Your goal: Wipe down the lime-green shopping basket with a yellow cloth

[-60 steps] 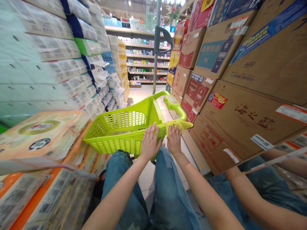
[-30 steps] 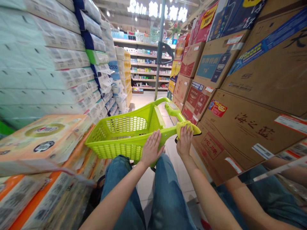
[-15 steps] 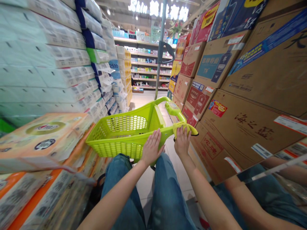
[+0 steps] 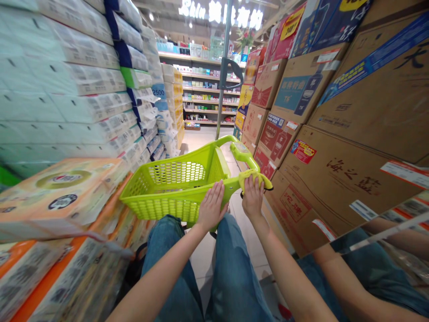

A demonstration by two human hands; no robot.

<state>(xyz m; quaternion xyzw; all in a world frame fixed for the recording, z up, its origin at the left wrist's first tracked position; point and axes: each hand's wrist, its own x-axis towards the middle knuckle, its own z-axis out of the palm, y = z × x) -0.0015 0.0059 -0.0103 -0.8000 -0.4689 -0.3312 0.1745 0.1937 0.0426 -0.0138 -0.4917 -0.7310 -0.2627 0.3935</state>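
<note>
A lime-green shopping cart (image 4: 167,208) with a slotted plastic basket stands across my knees, its handle end to the right. My left hand (image 4: 211,206) lies against the near side of the basket rim, fingers stretched out together. On the cart's near handle arm, my right hand (image 4: 253,197) presses a yellow cloth (image 4: 266,181), fingers bent over it. The cloth is draped over the arm, and one end sticks out to the right. Inside, the visible part of the basket holds nothing.
Stacked tissue packs (image 4: 87,80) rise at the left, with an orange pack (image 4: 63,183) close beside the basket. Cardboard cartons (image 4: 355,161) line the right, above a mirrored panel (image 4: 385,268). A metal pole (image 4: 219,107) stands ahead, before stocked shelves (image 4: 208,89).
My right hand and the yellow cloth have shifted slightly left along the handle arm, toward the basket. My left hand and the cart look the same.
</note>
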